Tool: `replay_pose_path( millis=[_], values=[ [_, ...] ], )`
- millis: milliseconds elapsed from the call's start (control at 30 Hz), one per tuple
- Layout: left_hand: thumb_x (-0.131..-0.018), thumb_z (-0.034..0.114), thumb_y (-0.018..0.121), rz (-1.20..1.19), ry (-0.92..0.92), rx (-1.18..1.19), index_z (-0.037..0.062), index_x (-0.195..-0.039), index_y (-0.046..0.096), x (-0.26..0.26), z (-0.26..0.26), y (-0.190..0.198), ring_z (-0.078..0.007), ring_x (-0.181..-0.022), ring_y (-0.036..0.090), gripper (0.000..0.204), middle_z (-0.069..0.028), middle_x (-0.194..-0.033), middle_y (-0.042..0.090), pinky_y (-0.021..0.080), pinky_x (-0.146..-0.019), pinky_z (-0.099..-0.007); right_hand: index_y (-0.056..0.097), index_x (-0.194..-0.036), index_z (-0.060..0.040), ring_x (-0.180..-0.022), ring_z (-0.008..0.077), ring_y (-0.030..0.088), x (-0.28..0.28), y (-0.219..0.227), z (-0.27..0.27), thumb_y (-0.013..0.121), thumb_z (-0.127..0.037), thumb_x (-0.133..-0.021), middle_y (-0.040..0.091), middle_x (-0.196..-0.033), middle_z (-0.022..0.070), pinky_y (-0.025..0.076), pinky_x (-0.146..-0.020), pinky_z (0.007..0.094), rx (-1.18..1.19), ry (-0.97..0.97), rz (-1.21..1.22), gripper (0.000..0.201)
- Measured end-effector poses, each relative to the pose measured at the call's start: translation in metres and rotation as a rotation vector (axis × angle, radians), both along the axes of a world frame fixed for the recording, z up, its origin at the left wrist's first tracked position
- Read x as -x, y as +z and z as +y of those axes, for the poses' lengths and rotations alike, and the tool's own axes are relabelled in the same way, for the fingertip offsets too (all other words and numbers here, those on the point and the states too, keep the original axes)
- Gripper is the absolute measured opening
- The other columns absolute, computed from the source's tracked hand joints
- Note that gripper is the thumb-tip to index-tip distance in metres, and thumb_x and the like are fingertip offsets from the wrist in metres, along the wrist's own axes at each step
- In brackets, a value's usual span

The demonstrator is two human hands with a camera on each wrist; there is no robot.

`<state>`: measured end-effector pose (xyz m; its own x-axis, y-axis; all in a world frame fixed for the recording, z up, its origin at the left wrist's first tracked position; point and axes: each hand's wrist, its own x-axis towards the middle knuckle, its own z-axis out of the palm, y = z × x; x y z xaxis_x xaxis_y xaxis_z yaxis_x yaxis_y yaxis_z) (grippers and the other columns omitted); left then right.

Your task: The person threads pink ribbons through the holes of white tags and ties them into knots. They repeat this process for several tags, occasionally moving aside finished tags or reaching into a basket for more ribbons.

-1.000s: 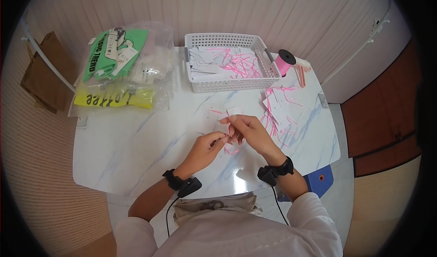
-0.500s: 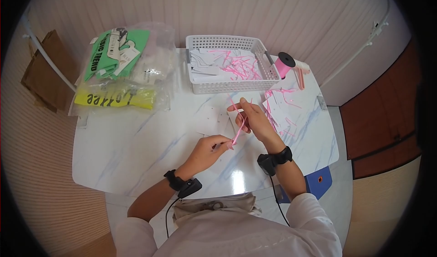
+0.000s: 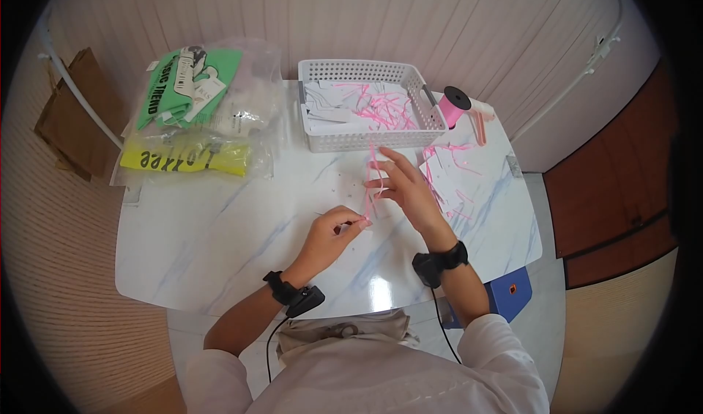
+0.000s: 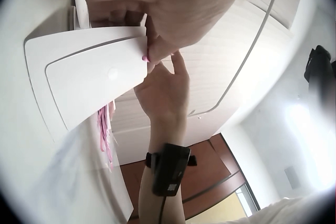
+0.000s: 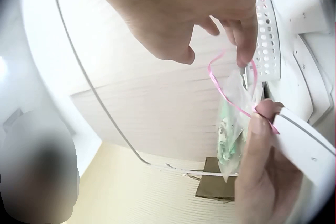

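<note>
My left hand (image 3: 328, 239) pinches white cards (image 4: 105, 71) and the pink ribbon (image 5: 222, 94) at their edge between thumb and fingers. From that pinch the ribbon rises in a loose loop, its upper part beside the fingertips of my right hand (image 3: 416, 200). The right hand's fingers are spread and relaxed, thumb apart from them. Seen from the right wrist, two ribbon strands run up from the left fingertips toward the right hand. More white cards lie flat on the table below the hands.
Behind the hands stands a white basket (image 3: 377, 141) of cards and pink ribbons. To its right are a pink ribbon spool (image 3: 452, 111) and pink-handled scissors (image 3: 480, 124). Ribboned cards (image 3: 439, 183) lie near the right hand; bagged clothes (image 3: 194, 113) are at left.
The right hand has moved away from the left, forward toward the basket, and its fingers have spread. The ribbon has been pulled up into a loop. The left hand keeps its pinch.
</note>
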<state>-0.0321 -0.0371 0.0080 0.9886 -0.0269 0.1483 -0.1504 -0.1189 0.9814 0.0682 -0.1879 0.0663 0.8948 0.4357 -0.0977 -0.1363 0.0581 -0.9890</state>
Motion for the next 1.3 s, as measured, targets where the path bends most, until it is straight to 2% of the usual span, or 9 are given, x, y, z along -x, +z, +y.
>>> replay_pose_path(
  millis=[133, 167, 267, 433, 600, 733, 933, 1200, 1300],
  values=[
    [-0.088, 0.013, 0.065, 0.015, 0.130, 0.144, -0.0001, -0.096, 0.068, -0.005, 0.001, -0.012, -0.0095, -0.073, 0.056, 0.015, -0.0044, -0.086, 0.061, 0.044, -0.066, -0.0228, 0.046, -0.131, -0.0025, -0.070, 0.0080, 0.055, 0.036, -0.002, -0.007, 0.062, -0.017, -0.090, 0.056, -0.105, 0.0070, 0.044, -0.061, 0.0209, 0.156, -0.184, -0.265, 0.046],
    [-0.088, 0.012, 0.065, 0.018, 0.165, 0.181, -0.0002, -0.096, 0.068, -0.005, 0.001, -0.013, -0.0098, -0.074, 0.056, 0.015, -0.0043, -0.087, 0.060, 0.044, -0.066, -0.0229, 0.048, -0.129, -0.0031, -0.065, 0.0051, 0.047, 0.043, -0.008, -0.010, 0.063, -0.010, -0.088, 0.054, -0.095, 0.0024, 0.040, -0.058, 0.0194, 0.242, -0.173, -0.294, 0.044],
    [-0.088, 0.012, 0.065, 0.005, 0.217, 0.175, -0.0002, -0.096, 0.067, -0.004, 0.001, -0.008, -0.0098, -0.073, 0.057, 0.015, -0.0039, -0.086, 0.061, 0.045, -0.066, -0.0233, 0.050, -0.125, -0.0022, -0.063, 0.0034, 0.043, 0.062, -0.008, -0.014, 0.064, -0.012, -0.088, 0.052, -0.087, -0.0008, 0.036, -0.055, 0.0193, 0.239, -0.212, -0.209, 0.041],
    [-0.087, 0.010, 0.066, -0.075, 0.148, 0.173, -0.0016, -0.092, 0.067, -0.002, -0.005, -0.008, -0.0089, -0.069, 0.057, 0.013, -0.0040, -0.083, 0.060, 0.045, -0.062, -0.0224, 0.067, -0.097, -0.0045, -0.058, 0.0044, 0.040, 0.065, -0.015, -0.007, 0.071, -0.017, -0.082, 0.053, -0.079, -0.0017, 0.034, -0.052, 0.0207, 0.377, -0.094, -0.337, 0.020],
    [-0.088, 0.006, 0.064, -0.052, 0.068, 0.048, -0.0025, -0.095, 0.066, 0.001, -0.001, -0.004, -0.0078, -0.074, 0.056, 0.011, -0.0033, -0.084, 0.059, 0.045, -0.065, -0.0214, 0.066, -0.098, -0.0037, -0.053, 0.0032, 0.038, 0.060, -0.019, -0.007, 0.067, -0.016, -0.087, 0.057, -0.076, -0.0029, 0.032, -0.049, 0.0195, 0.280, -0.069, -0.262, 0.017],
    [-0.089, 0.008, 0.064, 0.016, 0.086, 0.145, -0.0030, -0.097, 0.066, 0.002, -0.003, 0.000, -0.0077, -0.078, 0.059, 0.013, -0.0045, -0.087, 0.065, 0.047, -0.068, -0.0208, 0.066, -0.096, -0.0037, -0.046, 0.0016, 0.039, 0.066, -0.004, -0.003, 0.063, -0.017, -0.091, 0.060, -0.070, -0.0040, 0.030, -0.044, 0.0180, 0.047, -0.099, 0.013, 0.014],
    [-0.091, 0.010, 0.062, 0.159, 0.058, 0.200, -0.0027, -0.098, 0.067, 0.000, 0.000, -0.003, -0.0073, -0.080, 0.061, 0.016, -0.0062, -0.089, 0.069, 0.049, -0.072, -0.0210, 0.066, -0.096, -0.0021, -0.046, 0.0017, 0.041, 0.064, -0.010, -0.007, 0.063, -0.019, -0.091, 0.060, -0.069, -0.0027, 0.028, -0.042, 0.0171, 0.024, -0.097, 0.082, 0.018],
    [-0.091, 0.010, 0.061, 0.091, 0.160, 0.328, -0.0021, -0.096, 0.067, -0.003, 0.002, -0.001, -0.0077, -0.081, 0.060, 0.014, -0.0037, -0.088, 0.066, 0.048, -0.071, -0.0213, 0.066, -0.094, -0.0005, -0.049, 0.0040, 0.043, 0.061, -0.030, -0.013, 0.061, -0.019, -0.091, 0.057, -0.063, -0.0029, 0.034, -0.047, 0.0216, 0.210, -0.111, -0.137, 0.020],
    [-0.090, 0.009, 0.062, -0.028, 0.206, 0.179, -0.0028, -0.095, 0.067, -0.001, 0.001, 0.003, -0.0085, -0.081, 0.061, 0.013, -0.0045, -0.089, 0.065, 0.048, -0.071, -0.0221, 0.067, -0.093, -0.0014, -0.050, 0.0049, 0.045, 0.062, -0.037, -0.012, 0.061, -0.020, -0.090, 0.054, -0.058, -0.0014, 0.035, -0.048, 0.0229, 0.375, -0.133, -0.291, 0.019]
  ],
)
